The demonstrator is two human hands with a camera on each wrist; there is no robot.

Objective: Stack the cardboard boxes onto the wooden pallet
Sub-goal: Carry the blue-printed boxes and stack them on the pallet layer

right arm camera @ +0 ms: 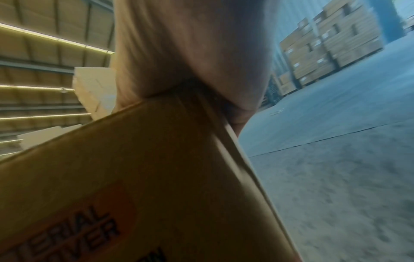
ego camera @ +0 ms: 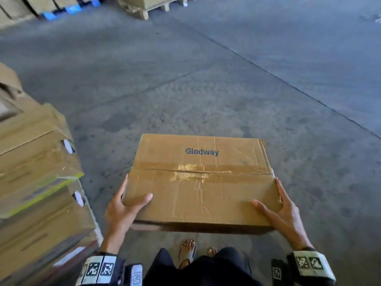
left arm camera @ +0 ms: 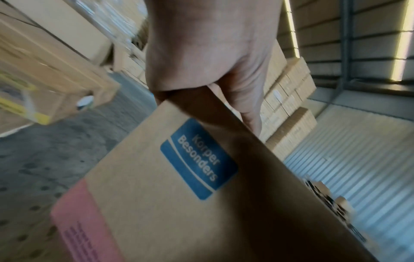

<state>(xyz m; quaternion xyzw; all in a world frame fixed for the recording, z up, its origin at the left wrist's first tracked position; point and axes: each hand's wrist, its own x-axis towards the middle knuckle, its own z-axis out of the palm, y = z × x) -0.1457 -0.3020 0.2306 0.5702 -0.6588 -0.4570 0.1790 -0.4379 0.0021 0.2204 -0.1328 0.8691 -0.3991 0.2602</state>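
Note:
I carry a flat brown cardboard box, taped along its top seam and printed "Glodway", level in front of my waist above the concrete floor. My left hand grips its near left corner, thumb on top and fingers along the side. My right hand grips the near right corner the same way. In the left wrist view the left hand holds the box by its side, which bears a blue label. In the right wrist view the right hand clasps the box edge.
A tall stack of cardboard boxes stands close on my left. Far ahead, boxes rest on a wooden pallet and on blue pallets. Open concrete floor lies ahead and to the right. My feet are below the box.

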